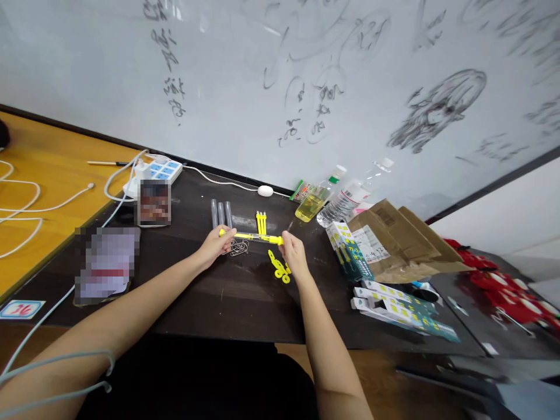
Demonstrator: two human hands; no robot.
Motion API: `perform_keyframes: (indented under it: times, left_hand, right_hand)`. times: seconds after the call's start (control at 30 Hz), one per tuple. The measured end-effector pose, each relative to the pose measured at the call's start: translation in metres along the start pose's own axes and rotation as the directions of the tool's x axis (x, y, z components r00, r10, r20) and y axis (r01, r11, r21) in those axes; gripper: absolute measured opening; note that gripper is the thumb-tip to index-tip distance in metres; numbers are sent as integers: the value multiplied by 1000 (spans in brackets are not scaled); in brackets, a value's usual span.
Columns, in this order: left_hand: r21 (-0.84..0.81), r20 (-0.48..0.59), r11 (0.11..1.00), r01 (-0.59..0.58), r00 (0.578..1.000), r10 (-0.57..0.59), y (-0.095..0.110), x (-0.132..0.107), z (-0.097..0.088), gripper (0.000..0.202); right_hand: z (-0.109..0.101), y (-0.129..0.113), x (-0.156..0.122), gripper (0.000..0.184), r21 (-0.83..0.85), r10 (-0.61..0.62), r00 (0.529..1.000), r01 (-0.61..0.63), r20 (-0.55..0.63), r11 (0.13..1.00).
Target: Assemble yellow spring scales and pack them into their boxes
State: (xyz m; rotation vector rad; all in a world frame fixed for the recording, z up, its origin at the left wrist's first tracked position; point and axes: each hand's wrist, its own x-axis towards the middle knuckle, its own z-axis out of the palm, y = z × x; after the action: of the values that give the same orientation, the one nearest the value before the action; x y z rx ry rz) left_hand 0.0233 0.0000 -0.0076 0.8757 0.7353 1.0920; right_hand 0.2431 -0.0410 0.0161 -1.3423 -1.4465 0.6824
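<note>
A slim yellow pen-like tool (254,236) with a partly clear barrel is held level above the dark table. My left hand (215,246) pinches its left end, and my right hand (294,254) grips the thicker yellow right end. Beneath and beside my left fingers lies a small heap of metal clips or hooks (238,248). Clear tubes (221,213) lie side by side just beyond my left hand. Several thin yellow rods with metal tips (261,223) lie behind the tool. Small yellow ring-shaped parts (280,268) sit near my right wrist.
At the back stand a bottle of yellow liquid (310,203) and a clear water bottle (341,205). Printed boxes (394,309) and an open cardboard box (391,233) occupy the right. A power strip (164,172), white cables and blurred flat items are on the left. A whiteboard (227,81) rises behind.
</note>
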Motion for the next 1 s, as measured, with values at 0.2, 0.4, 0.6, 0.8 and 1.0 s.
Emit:
perform_keyframes:
  times: [0.2, 0.4, 0.6, 0.8, 1.0]
  left_hand:
    - [-18, -2, 1000, -13, 1000, 13, 0, 1, 1, 38]
    - [1, -6, 999, -53, 999, 53, 2, 1, -1, 36]
    - [33, 20, 995, -96, 995, 96, -1, 0, -1, 36]
    - [35, 20, 996, -78, 997, 77, 0, -1, 3, 36]
    - [30, -8, 997, -67, 998, 68, 2, 1, 1, 37]
  right_hand:
    - [-3, -3, -1, 36, 16, -65, 998, 65, -4, 998]
    - [1, -2, -2, 36, 51, -51, 996, 47, 69, 998]
    - [4, 2, 0, 51, 13, -4, 999, 3, 42, 1000]
    - [3, 2, 0, 52, 23, -7, 999, 8, -46, 1000]
    - [1, 0, -2, 28, 120, -69, 996, 76, -58, 990]
